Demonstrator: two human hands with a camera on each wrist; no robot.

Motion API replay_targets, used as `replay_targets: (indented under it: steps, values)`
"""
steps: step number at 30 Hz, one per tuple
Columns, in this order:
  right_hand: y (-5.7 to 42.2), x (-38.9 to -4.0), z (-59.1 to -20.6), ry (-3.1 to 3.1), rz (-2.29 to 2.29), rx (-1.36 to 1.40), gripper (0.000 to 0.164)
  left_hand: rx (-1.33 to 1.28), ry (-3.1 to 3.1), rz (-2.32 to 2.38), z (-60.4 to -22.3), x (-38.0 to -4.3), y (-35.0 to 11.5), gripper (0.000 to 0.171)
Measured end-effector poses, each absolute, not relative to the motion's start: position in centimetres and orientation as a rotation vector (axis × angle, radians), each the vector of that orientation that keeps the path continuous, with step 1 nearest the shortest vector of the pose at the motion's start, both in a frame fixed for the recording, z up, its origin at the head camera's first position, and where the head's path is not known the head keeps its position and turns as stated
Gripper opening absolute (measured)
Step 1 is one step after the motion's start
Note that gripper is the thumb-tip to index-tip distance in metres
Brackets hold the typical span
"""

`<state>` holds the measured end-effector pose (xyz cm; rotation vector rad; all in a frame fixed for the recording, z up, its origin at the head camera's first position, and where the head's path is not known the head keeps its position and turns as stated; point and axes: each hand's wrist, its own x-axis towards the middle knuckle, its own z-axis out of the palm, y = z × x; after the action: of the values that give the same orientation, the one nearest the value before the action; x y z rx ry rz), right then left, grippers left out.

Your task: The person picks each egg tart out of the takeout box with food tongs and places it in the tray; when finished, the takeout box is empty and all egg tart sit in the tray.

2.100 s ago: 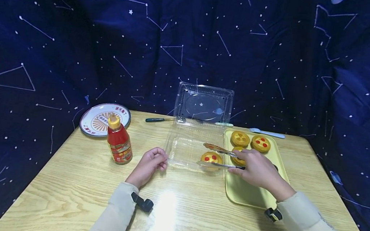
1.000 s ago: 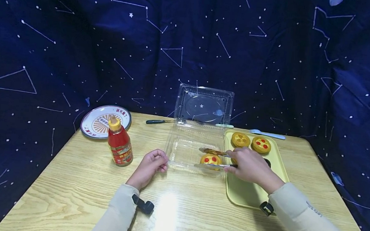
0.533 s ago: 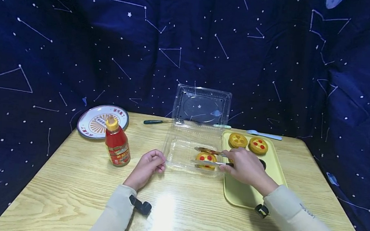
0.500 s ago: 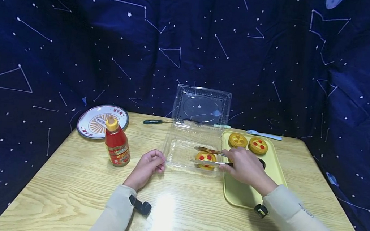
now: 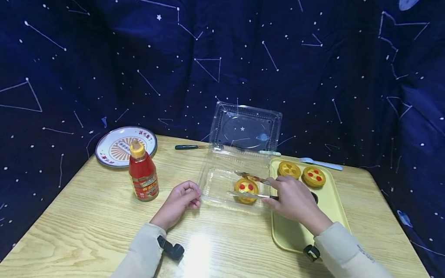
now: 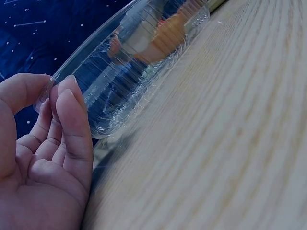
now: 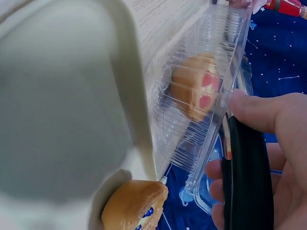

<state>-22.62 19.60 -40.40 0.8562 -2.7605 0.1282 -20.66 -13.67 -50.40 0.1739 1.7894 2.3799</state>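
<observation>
At the front left corner of the clear plastic clamshell box (image 5: 216, 184), my left hand (image 5: 178, 202) pinches the rim between thumb and fingers; the left wrist view shows the same rim (image 6: 72, 67). My right hand (image 5: 294, 199) holds metal tongs (image 5: 257, 179) by their black handles (image 7: 252, 175). The tongs' arms reach into the box's base on either side of a tart (image 5: 247, 186) with red spots on its yellow top. In the right wrist view this tart (image 7: 192, 86) shows through the clear wall. The box's lid (image 5: 245, 127) stands raised at the back.
On the right, a yellow tray (image 5: 289, 238) bears tarts, among them a blue-spotted one (image 7: 132, 206) hidden by my right hand in the head view. A red sauce bottle (image 5: 144, 178) and a patterned plate (image 5: 108, 147) stand left. Behind lie a blue fork (image 5: 324, 164) and a dark-handled utensil (image 5: 186, 146).
My right hand and the tongs have shifted left, and the red-spotted tart has slid left inside the box and turned a little. My left hand has stayed at the box's corner.
</observation>
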Motion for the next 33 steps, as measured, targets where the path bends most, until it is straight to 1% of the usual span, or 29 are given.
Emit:
replay_targets:
  steps: [21,28,33]
  values:
    - [19.67,-22.66,-40.11,-2.925,0.068,0.797,0.065,0.156,1.778,2.389,-50.12,-20.46,-13.55,0.006]
    - [19.54,-22.68,-40.05,-2.913,0.025,0.814,0.060,0.173,1.776,2.387,-49.94,-20.44,-13.40,0.005]
    - [19.68,-22.52,-40.32,-2.890,0.075,0.786,0.055,0.174,1.784,2.383,-50.18,-20.51,-13.51,0.006]
